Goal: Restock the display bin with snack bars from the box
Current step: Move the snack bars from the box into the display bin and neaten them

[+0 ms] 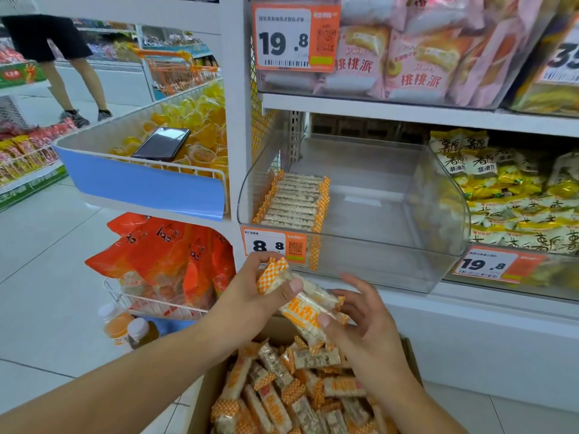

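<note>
One clear display bin (438,211) holds a single row of roughly a dozen snack bars (294,200) at its 9 o'clock side; one open box (200,405) below holds many more, uncounted. Left hand (253,292) and right hand (366,317) together hold a small bundle of bars (308,300) above the box, left fingers pinching its upper end, right fingers (360,288) loosely spread with thumb pressing the lower part.

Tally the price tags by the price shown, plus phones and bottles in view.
19.8 tags: 2, the other at lower right
8.8 tags: 1
Partly cut-off tag: 1, price unreadable
Phones: 1
Bottles: 2
Total: 7
</note>
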